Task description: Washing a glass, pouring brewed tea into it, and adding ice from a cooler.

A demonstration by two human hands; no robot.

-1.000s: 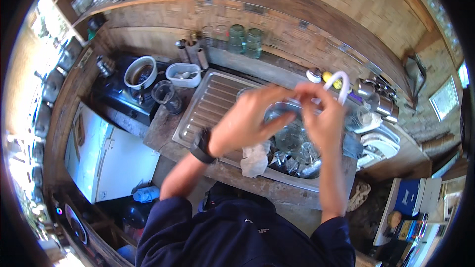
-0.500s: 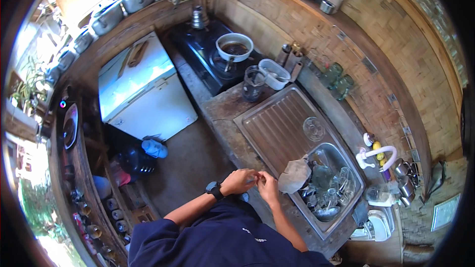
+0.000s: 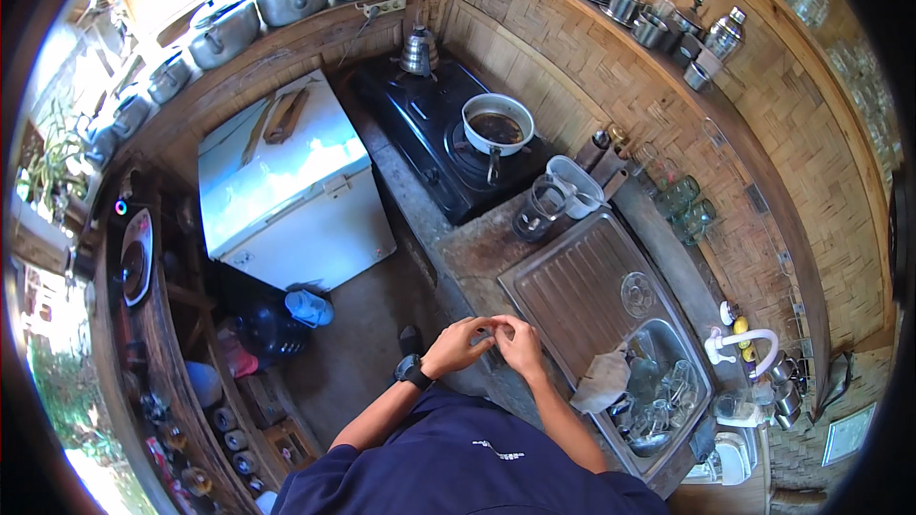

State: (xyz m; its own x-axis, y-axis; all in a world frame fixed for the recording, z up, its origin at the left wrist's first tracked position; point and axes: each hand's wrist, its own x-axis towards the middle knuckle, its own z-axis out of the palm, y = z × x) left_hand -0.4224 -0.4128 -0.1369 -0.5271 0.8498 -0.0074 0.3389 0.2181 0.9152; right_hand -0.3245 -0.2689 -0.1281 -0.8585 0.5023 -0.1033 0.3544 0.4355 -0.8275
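In front of my dark blue shirt, at the counter's near edge, my two hands meet at the fingertips. My left hand (image 3: 458, 347), with a black watch (image 3: 412, 371) on its wrist, has its fingers curled in a pinch. Against it, my right hand (image 3: 520, 345) is bent inward, also pinching. Whatever lies between the fingertips is too small or hidden to make out. To the right of my hands, a pale greyish cloth (image 3: 601, 382) hangs over the rim of the metal sink (image 3: 707, 384), which holds several glasses (image 3: 658, 410).
A round glass item (image 3: 637, 294) lies on the drainboard (image 3: 563, 278). Farther back stand a glass jug (image 3: 536, 214), a plastic tub (image 3: 578, 185) and a black stove (image 3: 420, 157) with a pot (image 3: 497, 122) of dark liquid. At left is a white chest freezer (image 3: 305, 229). A white tap (image 3: 747, 340) rises behind the sink.
The view has shifted, so the stove, drainboard and sink sit farther right and lower. My hands stay together at the fingertips, with the right hand turned slightly more upright.
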